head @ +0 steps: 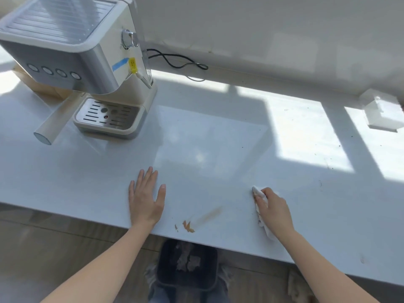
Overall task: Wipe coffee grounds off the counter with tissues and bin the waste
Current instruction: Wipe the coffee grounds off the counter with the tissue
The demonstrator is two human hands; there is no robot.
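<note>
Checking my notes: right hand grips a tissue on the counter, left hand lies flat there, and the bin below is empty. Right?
No: the head view shows the bin holds crumpled waste. The rest stands: right hand grips a tissue on the counter, left hand lies flat there.

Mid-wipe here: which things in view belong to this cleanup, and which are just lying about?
Job:
tissue, gripped by right hand
brown smear near the counter edge
bin on the floor below
left hand, flat on the counter

Lying about:
coffee machine
black cable
white box, far right
</note>
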